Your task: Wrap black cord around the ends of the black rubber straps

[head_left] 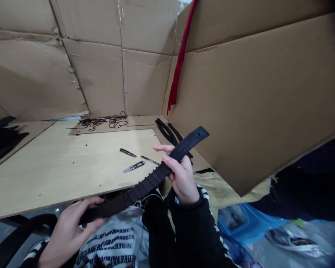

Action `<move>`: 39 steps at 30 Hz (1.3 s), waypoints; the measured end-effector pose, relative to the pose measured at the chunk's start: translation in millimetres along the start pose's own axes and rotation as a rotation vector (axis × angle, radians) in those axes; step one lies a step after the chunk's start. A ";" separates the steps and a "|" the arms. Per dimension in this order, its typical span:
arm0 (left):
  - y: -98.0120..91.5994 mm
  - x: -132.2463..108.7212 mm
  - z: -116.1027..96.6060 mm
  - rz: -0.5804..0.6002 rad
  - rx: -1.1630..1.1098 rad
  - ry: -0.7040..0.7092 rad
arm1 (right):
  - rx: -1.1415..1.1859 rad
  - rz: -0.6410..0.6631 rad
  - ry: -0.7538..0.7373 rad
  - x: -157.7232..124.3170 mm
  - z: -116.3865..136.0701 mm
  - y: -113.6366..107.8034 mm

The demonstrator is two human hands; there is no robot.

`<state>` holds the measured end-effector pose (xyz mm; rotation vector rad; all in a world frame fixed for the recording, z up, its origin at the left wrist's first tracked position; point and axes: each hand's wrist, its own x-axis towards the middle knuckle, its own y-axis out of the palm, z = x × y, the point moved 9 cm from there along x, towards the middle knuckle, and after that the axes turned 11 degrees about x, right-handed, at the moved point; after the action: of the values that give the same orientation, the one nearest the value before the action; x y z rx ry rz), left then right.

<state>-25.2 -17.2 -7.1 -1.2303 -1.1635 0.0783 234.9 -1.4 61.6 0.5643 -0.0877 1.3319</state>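
Left hand (68,234) curled around lower end of dark ribbed strap (153,181), right hand (181,178) closed around its middle, smooth tip pointing up, strap held across counter (58,175) edge. Thread snips (133,166) lying just beyond, tangled black cord (103,121) farther back.

Head cam, fwd & down, near L hand (65,234), R hand (182,178).

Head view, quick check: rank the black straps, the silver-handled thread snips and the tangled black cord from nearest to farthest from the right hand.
From the right hand:
1. Black straps: just beyond it, beside the cardboard wall.
2. Silver-handled thread snips: to its left, on the pale work board.
3. Tangled black cord: farther left, at the board's back edge.
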 end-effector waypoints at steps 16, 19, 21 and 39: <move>10.8 -3.3 11.1 0.046 -0.070 -0.202 | 0.187 -0.071 -0.058 -1.6 1.9 -2.0; -7.6 -2.0 0.1 -0.145 0.181 -0.068 | 0.117 -0.139 0.016 0.5 -4.2 -6.9; -19.2 -1.7 -3.5 -0.230 0.330 -0.019 | 0.057 -0.118 -0.013 3.1 -2.4 -6.8; -24.4 -10.3 9.0 -0.180 0.205 -0.031 | 0.326 -0.048 -0.013 -4.0 7.4 -3.4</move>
<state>-49.0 -27.3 3.6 -0.9433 -1.2561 0.0797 238.9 -8.7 65.3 0.8455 0.1342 1.3039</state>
